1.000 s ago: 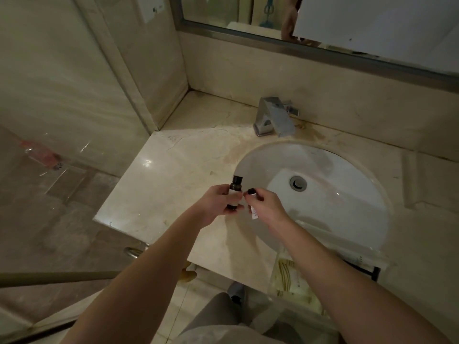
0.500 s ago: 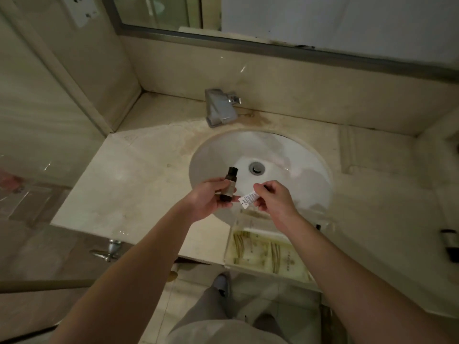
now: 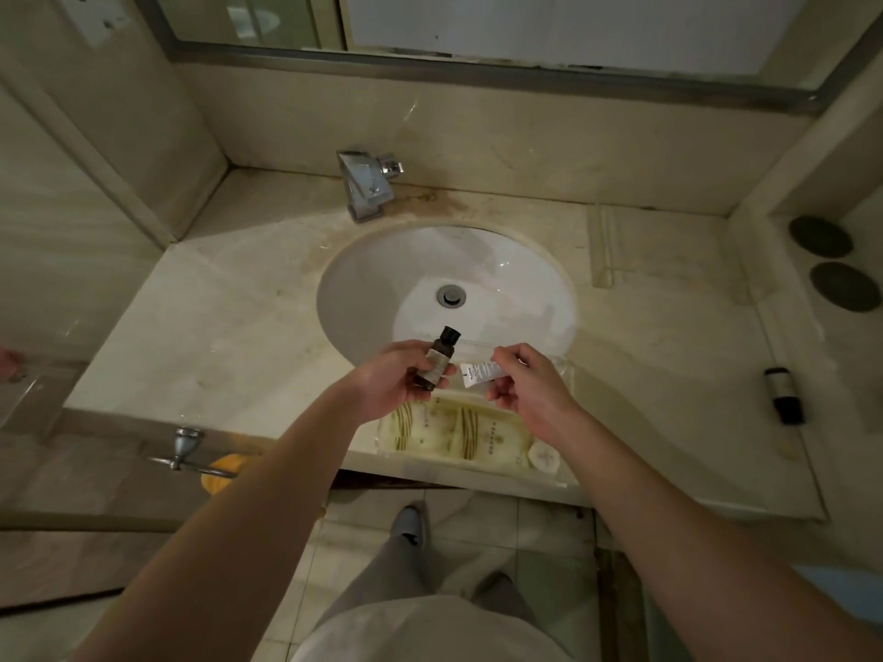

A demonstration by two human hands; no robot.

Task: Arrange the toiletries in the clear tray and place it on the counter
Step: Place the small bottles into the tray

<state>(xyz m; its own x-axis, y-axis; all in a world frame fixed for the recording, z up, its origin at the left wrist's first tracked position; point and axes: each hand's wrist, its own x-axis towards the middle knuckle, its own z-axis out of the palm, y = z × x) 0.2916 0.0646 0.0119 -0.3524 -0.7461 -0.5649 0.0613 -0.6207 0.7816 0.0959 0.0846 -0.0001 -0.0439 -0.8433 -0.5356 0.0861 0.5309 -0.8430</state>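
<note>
My left hand (image 3: 389, 377) grips a small dark bottle (image 3: 436, 359) with a black cap, held upright over the sink's front rim. My right hand (image 3: 528, 389) pinches a small white tube (image 3: 479, 373) by one end, its other end pointing toward the bottle. Below both hands a clear tray (image 3: 561, 477) sits at the counter's front edge. It holds several cream sachets (image 3: 482, 434) lying flat and a round white item (image 3: 543, 457) at its right end. Another dark bottle (image 3: 783, 396) lies on the counter at the far right.
A white oval sink (image 3: 382, 279) with a drain is set in the marble counter (image 3: 215, 327), a chrome faucet (image 3: 365, 183) behind it. Two dark round discs (image 3: 831, 262) sit on a ledge at the right. A towel bar bracket (image 3: 184, 446) juts out below the counter's left edge.
The view has swung right, bringing the tray and the right counter into sight. My right hand turned the white tube from upright to lying sideways; the bottle stays in my left hand.
</note>
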